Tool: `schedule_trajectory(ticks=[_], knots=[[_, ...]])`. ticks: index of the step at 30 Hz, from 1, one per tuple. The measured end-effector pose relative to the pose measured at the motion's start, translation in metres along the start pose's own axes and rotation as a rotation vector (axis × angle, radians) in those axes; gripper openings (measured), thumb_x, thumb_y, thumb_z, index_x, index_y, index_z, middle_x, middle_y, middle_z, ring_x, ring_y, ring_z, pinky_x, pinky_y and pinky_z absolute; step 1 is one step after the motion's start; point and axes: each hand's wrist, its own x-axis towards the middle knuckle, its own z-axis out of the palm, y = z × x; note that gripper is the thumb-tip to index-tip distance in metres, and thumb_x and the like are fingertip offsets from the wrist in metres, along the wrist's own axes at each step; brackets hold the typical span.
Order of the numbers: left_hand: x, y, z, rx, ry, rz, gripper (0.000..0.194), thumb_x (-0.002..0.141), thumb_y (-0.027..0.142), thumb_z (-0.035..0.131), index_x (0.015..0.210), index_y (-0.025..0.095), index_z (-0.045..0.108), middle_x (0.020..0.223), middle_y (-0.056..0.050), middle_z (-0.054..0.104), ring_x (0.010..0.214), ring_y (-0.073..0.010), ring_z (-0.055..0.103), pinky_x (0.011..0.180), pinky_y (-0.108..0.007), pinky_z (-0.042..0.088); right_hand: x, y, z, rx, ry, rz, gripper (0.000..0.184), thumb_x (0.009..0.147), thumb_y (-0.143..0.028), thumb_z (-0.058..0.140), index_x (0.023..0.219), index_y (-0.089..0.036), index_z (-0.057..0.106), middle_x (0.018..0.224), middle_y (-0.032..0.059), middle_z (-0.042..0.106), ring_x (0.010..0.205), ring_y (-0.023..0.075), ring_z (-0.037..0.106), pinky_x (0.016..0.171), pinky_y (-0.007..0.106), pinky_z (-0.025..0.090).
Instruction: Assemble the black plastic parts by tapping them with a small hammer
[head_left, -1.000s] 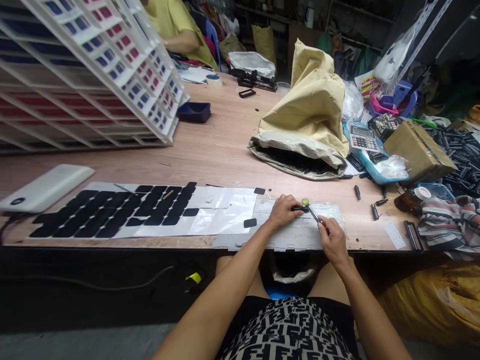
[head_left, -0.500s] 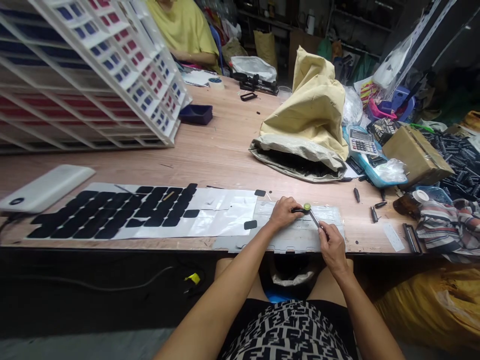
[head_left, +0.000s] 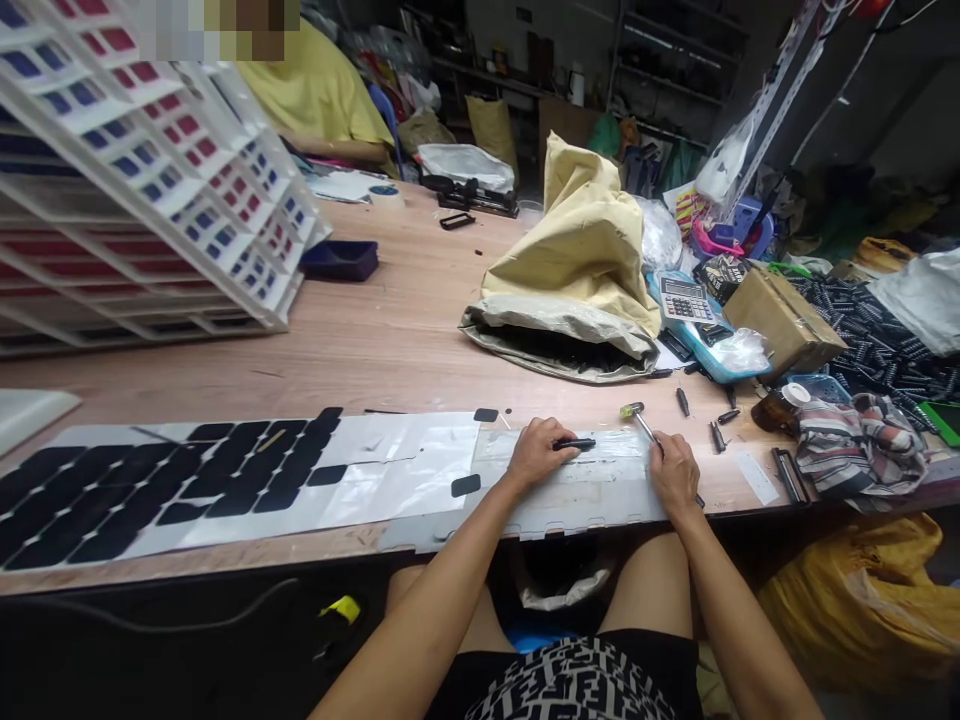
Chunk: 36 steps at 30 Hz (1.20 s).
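My left hand point(head_left: 536, 452) pinches the black strip point(head_left: 574, 444) flat; my right hand point(head_left: 675, 475) grips the small hammer point(head_left: 640, 420): tap squarely, lightly.

A sack point(head_left: 581, 270) lies on the table point(head_left: 390, 340), rack point(head_left: 142, 190) left, calculator point(head_left: 682, 298) right.

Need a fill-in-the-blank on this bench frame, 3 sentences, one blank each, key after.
1. The left hand pins a thin ____ rod to the clear sheet.
2. The right hand grips a small hammer by its ____.
3. The calculator lies to the ____ of the yellow sack, seen from the wearer.

Missing words: black; handle; right
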Motion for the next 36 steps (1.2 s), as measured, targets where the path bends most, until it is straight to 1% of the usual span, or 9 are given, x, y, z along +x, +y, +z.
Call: schedule_trajectory(ticks=[5,12,16,19,21,25,31,33,36], knots=[[-0.001,0.002,0.000,0.004,-0.012,-0.013,0.019,0.078,0.032,0.075,0.096,0.026,0.080,0.092,-0.003,0.070,0.098,-0.0255,0.056,0.090,-0.041,0.043,0.021,0.004,0.016,-0.068,0.015,0.058,0.027,0.097,-0.023,0.053,0.117,-0.021,0.072,0.102,0.0075,0.065,0.092,0.0204,0.052,0.078,0.030,0.036],[-0.008,0.006,-0.010,-0.022,-0.055,0.022,0.018,0.078,0.032,0.077,0.094,0.025,0.079,0.093,-0.004,0.069,0.098,-0.0253,0.056,0.090,-0.040,0.045,0.025,-0.007,0.024,-0.230,0.036,0.081,0.029,0.101,-0.024,0.048,0.122,-0.020,0.066,0.104,0.0098,0.061,0.093,0.0224,0.050,0.074,0.032,0.033],[-0.049,0.017,-0.014,-0.066,-0.125,0.171,0.018,0.080,0.035,0.077,0.095,0.027,0.079,0.101,-0.005,0.068,0.105,-0.0264,0.056,0.095,-0.042,0.045,0.024,-0.007,0.024,-0.265,0.013,0.091,0.030,0.102,-0.024,0.043,0.123,-0.020,0.064,0.106,0.0098,0.060,0.095,0.0227,0.050,0.073,0.032,0.034],[-0.094,0.027,-0.007,-0.058,-0.127,0.299,0.015,0.079,0.030,0.079,0.094,0.028,0.078,0.111,-0.005,0.067,0.112,-0.0273,0.055,0.099,-0.043,0.045,0.023,-0.007,0.024,-0.271,0.005,0.093,0.029,0.102,-0.024,0.043,0.123,-0.020,0.063,0.107,0.0103,0.060,0.096,0.0231,0.051,0.073,0.032,0.035],[-0.118,0.033,0.000,0.005,-0.097,0.335,0.017,0.076,0.025,0.080,0.093,0.028,0.077,0.118,-0.006,0.065,0.117,-0.0293,0.053,0.101,-0.045,0.045,0.023,-0.008,0.023,-0.270,0.004,0.094,0.029,0.102,-0.024,0.043,0.123,-0.020,0.063,0.108,0.0105,0.060,0.097,0.0234,0.051,0.074,0.032,0.035],[-0.138,0.041,0.010,0.153,-0.036,0.353,0.020,0.073,0.017,0.080,0.090,0.027,0.076,0.126,-0.007,0.062,0.123,-0.0326,0.050,0.105,-0.050,0.042,0.023,-0.008,0.022,-0.267,0.005,0.098,0.028,0.102,-0.024,0.044,0.122,-0.020,0.063,0.108,0.0102,0.059,0.097,0.0235,0.051,0.075,0.032,0.035],[-0.124,0.044,0.005,0.053,-0.033,0.310,0.011,0.072,0.022,0.082,0.081,0.025,0.076,0.116,-0.006,0.066,0.114,-0.0285,0.056,0.099,-0.045,0.046,0.024,-0.006,0.024,-0.263,0.027,0.081,0.029,0.102,-0.025,0.044,0.122,-0.020,0.064,0.106,0.0103,0.059,0.096,0.0236,0.051,0.075,0.033,0.035],[-0.105,0.043,-0.001,-0.022,-0.017,0.252,0.003,0.077,0.025,0.077,0.079,0.024,0.075,0.105,-0.005,0.068,0.104,-0.0245,0.060,0.094,-0.040,0.048,0.024,-0.005,0.026,-0.266,0.034,0.078,0.029,0.102,-0.025,0.044,0.121,-0.020,0.064,0.106,0.0103,0.059,0.096,0.0238,0.051,0.075,0.033,0.035],[-0.056,0.043,-0.012,-0.117,0.064,0.081,0.010,0.085,0.029,0.068,0.085,0.022,0.076,0.093,-0.005,0.070,0.092,-0.0211,0.063,0.083,-0.035,0.051,0.025,-0.005,0.027,-0.268,0.041,0.073,0.028,0.101,-0.025,0.044,0.121,-0.020,0.064,0.106,0.0102,0.059,0.095,0.0239,0.051,0.075,0.033,0.035]])
